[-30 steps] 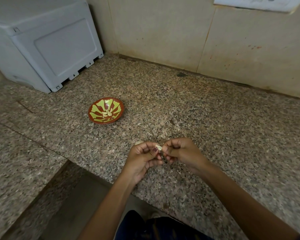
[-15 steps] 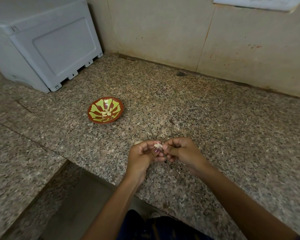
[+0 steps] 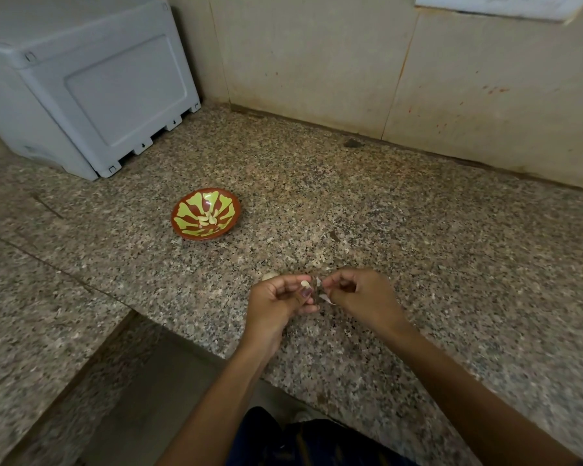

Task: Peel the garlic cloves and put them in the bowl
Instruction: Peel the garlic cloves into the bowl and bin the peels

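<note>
- garlic clove (image 3: 305, 284) pinched in left hand (image 3: 280, 302) fingers, just above near bench (image 3: 418, 237)
- right hand (image 3: 360, 294) fingers pinch skin flake (image 3: 326, 299) beside clove
- bowl (image 3: 205, 213) far left, peeled cloves (image 3: 209, 219) inside
- grey box (image 3: 88, 85) far-left corner

Bowl (image 3: 205, 215) — red-brown with yellow-green petal pattern; speckled brown granite counter (image 3: 418, 237); pale grey box (image 3: 91, 82).
</note>
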